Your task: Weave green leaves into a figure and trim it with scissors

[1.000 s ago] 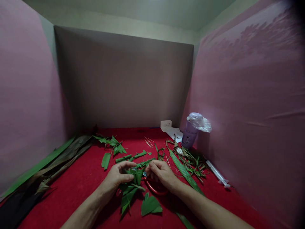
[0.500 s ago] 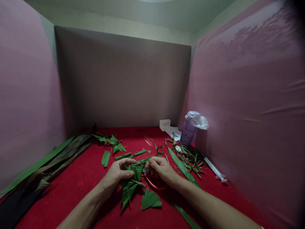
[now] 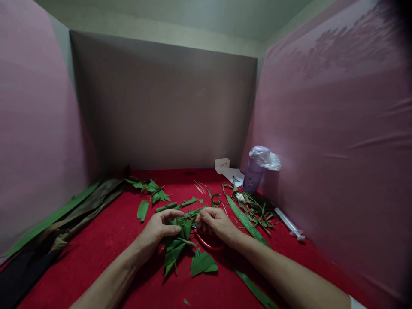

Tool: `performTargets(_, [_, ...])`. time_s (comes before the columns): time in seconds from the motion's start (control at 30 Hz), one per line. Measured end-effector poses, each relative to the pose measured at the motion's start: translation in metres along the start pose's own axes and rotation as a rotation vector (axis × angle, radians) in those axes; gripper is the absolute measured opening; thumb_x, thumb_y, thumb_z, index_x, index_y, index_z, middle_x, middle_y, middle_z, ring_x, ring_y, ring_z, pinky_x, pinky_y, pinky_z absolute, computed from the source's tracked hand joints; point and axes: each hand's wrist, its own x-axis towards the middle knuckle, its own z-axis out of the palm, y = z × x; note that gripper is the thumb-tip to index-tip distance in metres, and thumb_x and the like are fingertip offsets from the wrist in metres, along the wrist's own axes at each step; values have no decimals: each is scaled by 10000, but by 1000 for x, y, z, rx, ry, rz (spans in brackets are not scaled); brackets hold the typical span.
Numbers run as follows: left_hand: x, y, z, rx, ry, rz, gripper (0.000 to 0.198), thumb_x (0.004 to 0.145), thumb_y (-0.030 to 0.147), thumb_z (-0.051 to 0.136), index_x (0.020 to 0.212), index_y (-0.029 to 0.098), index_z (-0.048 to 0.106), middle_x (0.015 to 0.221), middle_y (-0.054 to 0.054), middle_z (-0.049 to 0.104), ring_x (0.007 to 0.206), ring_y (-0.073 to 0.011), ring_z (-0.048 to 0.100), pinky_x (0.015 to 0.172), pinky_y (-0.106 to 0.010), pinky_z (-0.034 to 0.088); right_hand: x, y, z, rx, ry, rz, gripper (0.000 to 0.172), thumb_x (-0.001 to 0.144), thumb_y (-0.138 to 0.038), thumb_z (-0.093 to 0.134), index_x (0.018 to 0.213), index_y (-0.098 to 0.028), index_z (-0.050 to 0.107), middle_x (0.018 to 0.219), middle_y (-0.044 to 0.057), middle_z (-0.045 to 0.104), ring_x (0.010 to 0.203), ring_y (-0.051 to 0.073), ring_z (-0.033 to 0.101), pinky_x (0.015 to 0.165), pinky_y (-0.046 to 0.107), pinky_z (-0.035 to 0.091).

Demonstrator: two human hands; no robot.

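Observation:
My left hand [image 3: 162, 227] has its thumb and fingers around a folded green leaf piece [image 3: 186, 228], with more leaf and a stem hanging below. Just to the right, my right hand [image 3: 214, 222] is closed in a pinch beside the leaf's edge; what its fingertips hold is too small to make out. Red-handled scissors [image 3: 209, 245] lie under and beside my right hand, their handle curving out below it. A loose cut leaf [image 3: 202, 263] rests on the red cloth [image 3: 128, 279] nearer to me.
Leafy sprigs [image 3: 156, 191] and cut strips lie behind my left hand. Twigs [image 3: 254, 210], a long leaf [image 3: 244, 219], a syringe [image 3: 289, 224] and a purple cup [image 3: 252, 175] are at the right. Long dried leaves [image 3: 90, 204] line the left wall.
The view has shifted slightly, so the scene sits a little higher. Both hands keep nearly the same places and poses around the leaf.

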Motion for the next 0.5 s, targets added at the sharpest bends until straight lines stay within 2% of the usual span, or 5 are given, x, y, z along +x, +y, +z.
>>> performTargets(0.5, [-1,0,-3,99,15,48,417,534,179,770,936,145,665,735,-36,684,630,-170,632,602,-270,460,-2,0,1,-16,-2,-29,474,769,-592,527,670,-134,597,593,17,579,484,86,457,482,211,349])
